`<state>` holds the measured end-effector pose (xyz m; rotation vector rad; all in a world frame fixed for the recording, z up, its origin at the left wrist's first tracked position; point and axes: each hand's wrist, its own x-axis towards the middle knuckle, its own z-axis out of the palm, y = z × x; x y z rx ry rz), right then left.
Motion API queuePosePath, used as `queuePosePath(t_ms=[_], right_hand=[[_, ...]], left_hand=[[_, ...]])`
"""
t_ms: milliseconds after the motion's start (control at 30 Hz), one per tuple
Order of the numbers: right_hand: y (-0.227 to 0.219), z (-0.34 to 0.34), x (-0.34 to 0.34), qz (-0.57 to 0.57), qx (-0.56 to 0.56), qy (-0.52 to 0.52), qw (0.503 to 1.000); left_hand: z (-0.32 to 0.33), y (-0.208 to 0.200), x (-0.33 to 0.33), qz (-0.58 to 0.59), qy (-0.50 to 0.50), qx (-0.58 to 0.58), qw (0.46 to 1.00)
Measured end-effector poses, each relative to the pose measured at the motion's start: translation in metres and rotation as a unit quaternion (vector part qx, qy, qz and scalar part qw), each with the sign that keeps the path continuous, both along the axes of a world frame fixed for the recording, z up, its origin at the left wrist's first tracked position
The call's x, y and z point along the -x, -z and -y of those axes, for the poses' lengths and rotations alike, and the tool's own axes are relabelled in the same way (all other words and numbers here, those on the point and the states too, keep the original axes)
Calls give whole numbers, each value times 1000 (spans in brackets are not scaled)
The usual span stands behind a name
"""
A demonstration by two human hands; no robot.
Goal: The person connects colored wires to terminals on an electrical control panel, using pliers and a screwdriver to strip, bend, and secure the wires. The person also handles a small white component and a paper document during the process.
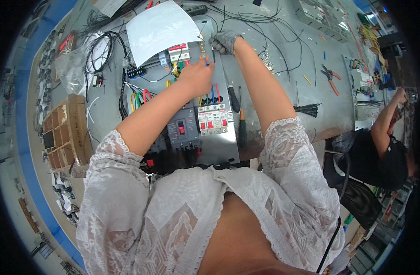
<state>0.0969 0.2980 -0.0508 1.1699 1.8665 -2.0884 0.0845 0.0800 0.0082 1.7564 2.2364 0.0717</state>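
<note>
A metal mounting panel (227, 142) with electrical parts lies in front of me. My left hand (198, 77) is bare and reaches over its upper part. Its fingers are pinched beside a brass terminal bar (202, 47), and a bit of blue shows between them; what they hold is too small to tell. My right hand (225, 42), in a grey glove, is curled at the panel's upper right edge, its grip hidden. Below my left hand stand small breakers with red switches (210, 120) and a larger dark breaker (181, 128). A white sheet (161, 28) covers the panel's top left.
Two screwdrivers (242, 130) lie right of the panel. Farther right are orange-handled pliers (331, 80), a bundle of black cable ties (307, 109) and another wired panel (362, 87). A divided cardboard box (68, 133) stands left. A person in black (377, 151) works at right.
</note>
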Motion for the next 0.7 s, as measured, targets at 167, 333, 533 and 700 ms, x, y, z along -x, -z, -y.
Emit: queuePosePath(t_ms=[167,333,533,700], right_hand=[[-11,11,6,26,-126,-43,991],[-28,14,5,39,-186,-82,978],[-5,-7,3,-105,37,-14,994],[-1,-2,13,-28,-62,15,998]], left_hand=[[1,-1,-1,-2,-4,10,1000],[1,-4,-1,-3,-7,8,1000],[0,-2,-3,-2,-13,16,1000],[2,2,-2,-10,6,-14,1000]])
